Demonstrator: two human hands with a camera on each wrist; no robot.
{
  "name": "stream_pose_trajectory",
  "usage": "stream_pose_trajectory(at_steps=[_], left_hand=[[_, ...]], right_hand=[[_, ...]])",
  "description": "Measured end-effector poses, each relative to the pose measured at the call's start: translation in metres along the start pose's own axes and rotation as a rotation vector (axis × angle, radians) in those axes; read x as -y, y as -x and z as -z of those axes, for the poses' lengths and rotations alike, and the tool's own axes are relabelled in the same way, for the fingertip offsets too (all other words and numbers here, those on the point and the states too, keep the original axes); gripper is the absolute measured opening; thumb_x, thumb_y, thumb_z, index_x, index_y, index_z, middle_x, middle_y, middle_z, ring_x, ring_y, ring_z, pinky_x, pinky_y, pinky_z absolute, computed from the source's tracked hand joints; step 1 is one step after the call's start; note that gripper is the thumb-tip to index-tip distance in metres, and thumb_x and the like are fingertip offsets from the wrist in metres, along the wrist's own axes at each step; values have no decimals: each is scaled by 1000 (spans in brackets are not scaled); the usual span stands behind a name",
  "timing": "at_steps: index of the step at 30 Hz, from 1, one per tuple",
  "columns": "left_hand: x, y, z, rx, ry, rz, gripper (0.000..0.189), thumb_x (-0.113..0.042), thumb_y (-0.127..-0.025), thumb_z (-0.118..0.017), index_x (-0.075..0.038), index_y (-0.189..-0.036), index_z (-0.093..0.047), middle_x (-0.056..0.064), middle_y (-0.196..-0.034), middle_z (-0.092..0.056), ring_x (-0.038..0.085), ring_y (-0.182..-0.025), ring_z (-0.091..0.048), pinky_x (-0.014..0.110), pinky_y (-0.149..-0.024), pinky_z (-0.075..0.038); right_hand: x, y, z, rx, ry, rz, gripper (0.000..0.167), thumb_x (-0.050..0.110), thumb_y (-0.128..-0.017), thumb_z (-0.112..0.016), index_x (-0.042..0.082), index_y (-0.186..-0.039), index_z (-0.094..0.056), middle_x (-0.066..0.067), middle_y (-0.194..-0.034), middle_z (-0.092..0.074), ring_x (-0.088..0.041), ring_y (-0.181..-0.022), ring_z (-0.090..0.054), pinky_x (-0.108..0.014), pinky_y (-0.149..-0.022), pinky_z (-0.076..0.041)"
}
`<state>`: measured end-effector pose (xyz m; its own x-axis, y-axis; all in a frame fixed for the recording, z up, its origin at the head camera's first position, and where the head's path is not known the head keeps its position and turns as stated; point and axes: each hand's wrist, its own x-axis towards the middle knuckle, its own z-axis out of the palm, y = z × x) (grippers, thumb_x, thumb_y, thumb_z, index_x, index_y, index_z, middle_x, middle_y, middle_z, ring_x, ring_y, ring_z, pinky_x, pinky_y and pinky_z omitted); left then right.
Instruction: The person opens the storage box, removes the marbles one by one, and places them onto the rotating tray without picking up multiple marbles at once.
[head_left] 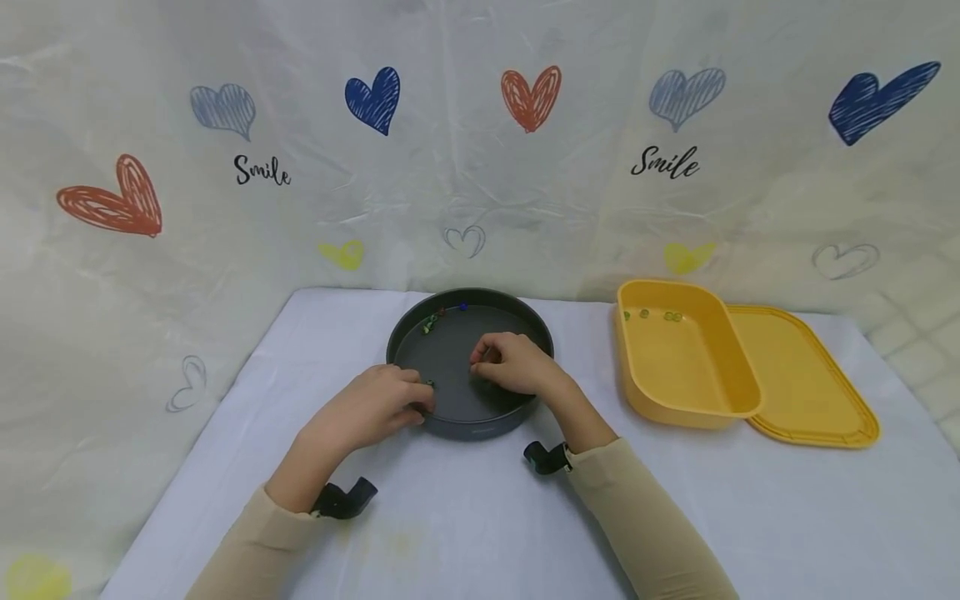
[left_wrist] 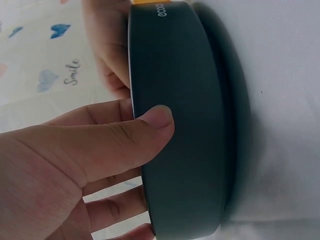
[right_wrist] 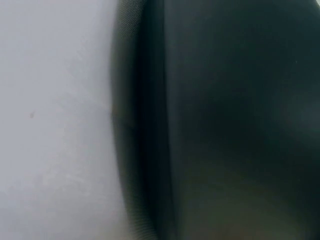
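A round dark grey pan [head_left: 480, 429] stands on the white-covered table. My left hand [head_left: 382, 402] grips its near left rim; in the left wrist view the thumb [left_wrist: 159, 117] presses the outer wall and the other fingers reach over inside. My right hand [head_left: 513, 362] is over the right part of the pan with its fingers bent downward; I cannot tell whether a small piece is between the fingertips. Along the far left inside wall lie small green pieces [head_left: 430, 324] and a blue piece [head_left: 462, 307]. The right wrist view shows just the pan's blurred side [right_wrist: 240, 100].
To the right stands a yellow plastic box [head_left: 682, 367] with several small greenish pieces [head_left: 672, 317] at its far end. A flat yellow lid [head_left: 817, 383] lies beside it, partly beneath the box. Behind the table hangs a pale sheet [head_left: 480, 175] printed with hearts.
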<state>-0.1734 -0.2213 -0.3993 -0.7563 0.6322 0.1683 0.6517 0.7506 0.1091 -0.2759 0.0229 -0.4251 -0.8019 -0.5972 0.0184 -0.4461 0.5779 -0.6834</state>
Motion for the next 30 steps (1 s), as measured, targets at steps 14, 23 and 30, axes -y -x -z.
stream_pose_trajectory(at_steps=[14, 23, 30], left_hand=[[1, 0, 1, -3, 5, -5, 20, -14, -78, -84, -26, -89, -73, -11, -84, -63, 12, -76, -63, 31, -72, -51], [2, 0, -1, -10, 9, -9, 19, -15, -79, -85, -25, -89, -73, -11, -85, -65, 13, -79, -65, 32, -75, -52], [1, 0, 0, -19, 20, -23, 19, -14, -78, -85, -24, -88, -73, -10, -85, -65, 14, -80, -64, 32, -74, -52]], right_hand=[[-2, 2, 17, 7, -331, 36, 22, 18, -95, -66, 3, -110, -67, -16, -91, -67, -22, -73, -62, -46, -72, -57], [-6, 15, 68, -23, -178, 27, 16, 21, -97, -65, 12, -110, -66, -9, -95, -66, -25, -79, -60, -37, -72, -55], [-14, 30, 112, -27, -25, -34, 16, 20, -97, -63, 11, -110, -65, -12, -94, -67, -25, -76, -60, -36, -69, -52]])
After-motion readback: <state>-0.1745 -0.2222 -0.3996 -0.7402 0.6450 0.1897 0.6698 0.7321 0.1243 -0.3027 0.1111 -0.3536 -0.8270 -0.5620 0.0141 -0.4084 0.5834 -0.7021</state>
